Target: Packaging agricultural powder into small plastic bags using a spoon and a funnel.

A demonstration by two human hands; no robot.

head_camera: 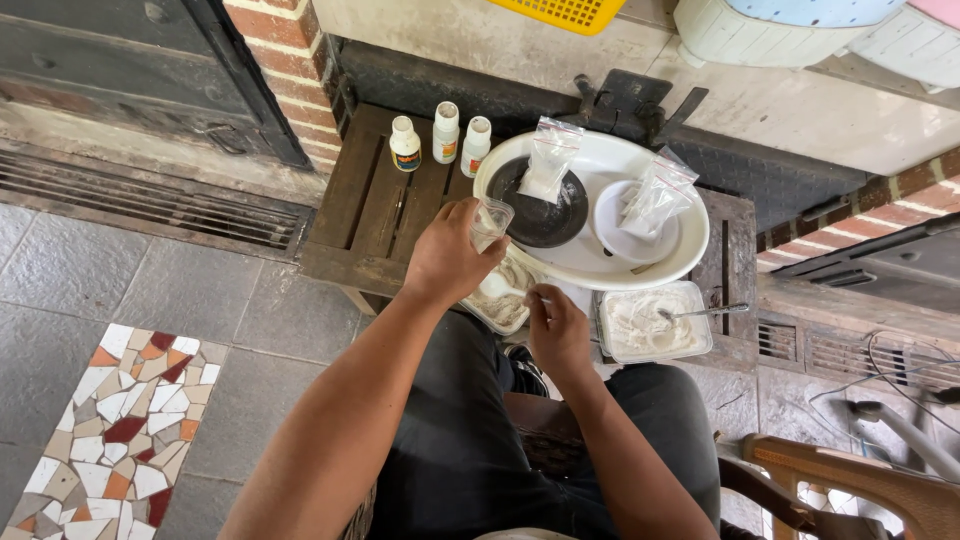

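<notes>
Clear plastic cup gripped in left hand; right hand pinching white spoon below it.

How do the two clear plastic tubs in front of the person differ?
The tub under the hands is mostly hidden by the left hand and right hand, while the right tub lies in full view. A white spoon, gripped by the right hand, dips into the first; a metal spoon rests unheld in the second. Both hold pale white paste.
</notes>
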